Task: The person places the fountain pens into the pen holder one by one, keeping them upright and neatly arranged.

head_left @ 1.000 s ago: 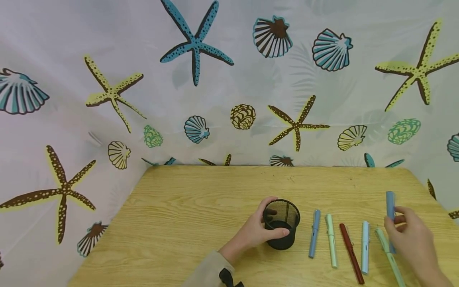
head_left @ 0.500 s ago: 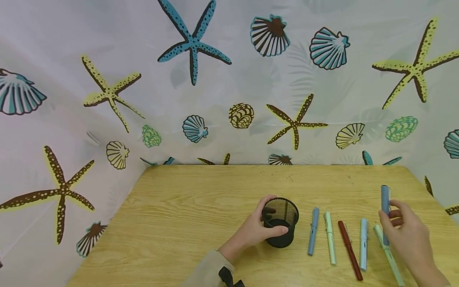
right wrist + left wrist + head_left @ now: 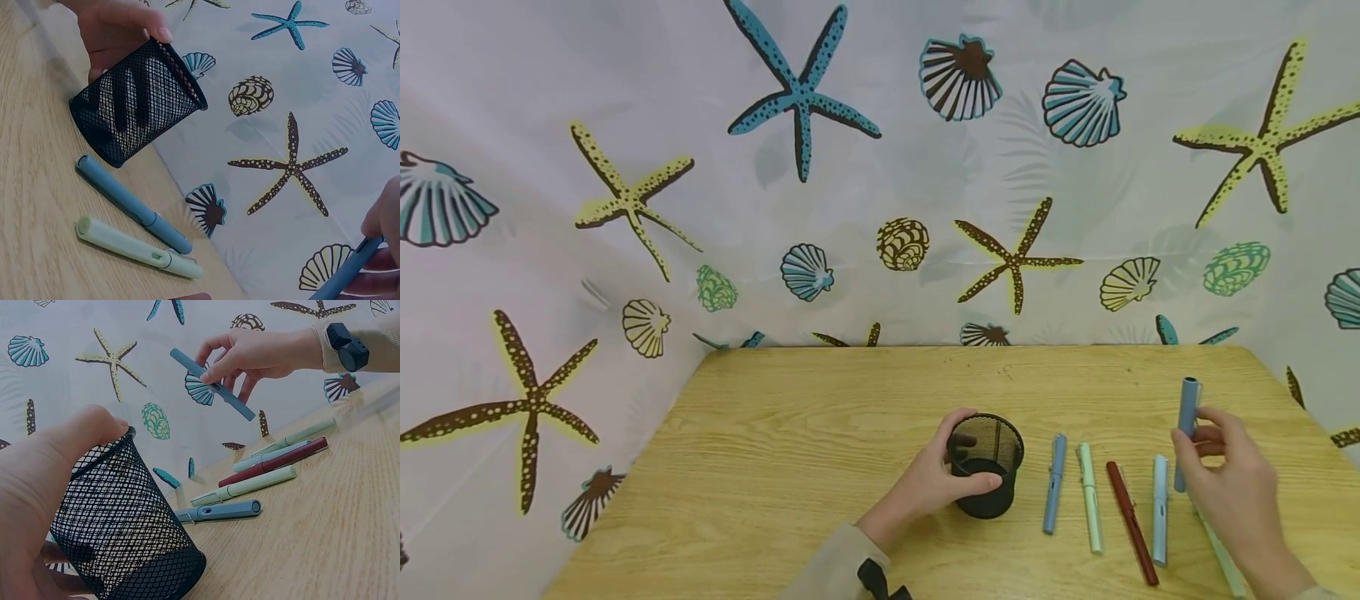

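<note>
A black mesh pen cup (image 3: 986, 477) (image 3: 119, 525) (image 3: 134, 100) stands on the wooden table (image 3: 820, 450). My left hand (image 3: 936, 482) grips it around the side, thumb at the rim. My right hand (image 3: 1221, 479) (image 3: 250, 353) pinches a grey-blue pen (image 3: 1184, 429) (image 3: 212, 384) (image 3: 347, 272), lifted off the table and nearly upright. Right of the cup lie a blue pen (image 3: 1054, 482) (image 3: 128, 203), a pale green pen (image 3: 1090, 508) (image 3: 134, 247), a dark red pen (image 3: 1129, 521), a light blue pen (image 3: 1160, 508) and another pale green pen (image 3: 1217, 554), partly hidden by my right hand.
A curtain printed with starfish and shells (image 3: 850, 167) hangs behind and to the left of the table. The table's far edge (image 3: 985, 348) meets the curtain. Bare wood stretches left of the cup (image 3: 760, 483).
My right hand has lifted the grey-blue pen higher and carried it slightly left, toward the cup. The left hand and the cup have stayed in place.
</note>
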`<state>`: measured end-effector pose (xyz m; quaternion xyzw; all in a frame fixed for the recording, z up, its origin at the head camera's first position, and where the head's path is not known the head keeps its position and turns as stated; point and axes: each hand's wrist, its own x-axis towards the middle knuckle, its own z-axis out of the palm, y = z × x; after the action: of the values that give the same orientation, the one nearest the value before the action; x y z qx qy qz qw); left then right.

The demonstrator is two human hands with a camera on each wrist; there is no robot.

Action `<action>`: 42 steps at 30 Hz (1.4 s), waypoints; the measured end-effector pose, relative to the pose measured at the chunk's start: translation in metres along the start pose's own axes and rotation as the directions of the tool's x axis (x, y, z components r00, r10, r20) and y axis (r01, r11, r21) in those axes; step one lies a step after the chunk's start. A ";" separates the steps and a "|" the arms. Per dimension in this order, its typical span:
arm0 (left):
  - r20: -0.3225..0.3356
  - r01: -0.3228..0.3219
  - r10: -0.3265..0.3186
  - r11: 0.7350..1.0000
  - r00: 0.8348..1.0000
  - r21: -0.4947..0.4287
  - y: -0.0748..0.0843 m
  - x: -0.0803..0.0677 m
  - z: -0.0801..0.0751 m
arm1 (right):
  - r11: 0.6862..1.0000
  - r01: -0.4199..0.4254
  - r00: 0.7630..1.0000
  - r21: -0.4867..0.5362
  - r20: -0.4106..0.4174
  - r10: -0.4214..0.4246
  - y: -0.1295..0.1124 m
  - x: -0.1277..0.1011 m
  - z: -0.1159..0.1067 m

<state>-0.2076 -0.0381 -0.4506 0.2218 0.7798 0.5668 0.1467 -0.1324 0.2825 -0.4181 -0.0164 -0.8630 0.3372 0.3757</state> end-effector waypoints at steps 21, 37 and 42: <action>-0.009 -0.009 0.009 1.000 1.000 0.009 -0.001 0.001 0.002 | 0.974 0.127 0.992 0.189 -0.023 -0.125 -0.024 -0.002 0.025; -0.003 -0.023 0.023 0.999 1.000 -0.048 -0.002 0.001 0.001 | 0.936 0.216 0.976 0.277 -0.039 -0.214 -0.043 -0.001 0.043; -0.001 -0.023 0.023 0.998 1.000 -0.053 -0.002 0.001 0.001 | 0.922 0.232 0.972 0.310 -0.038 -0.232 -0.047 -0.001 0.047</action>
<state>-0.2081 -0.0374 -0.4528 0.2267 0.7619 0.5889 0.1460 -0.1526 0.2194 -0.4141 0.1455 -0.7943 0.4227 0.4113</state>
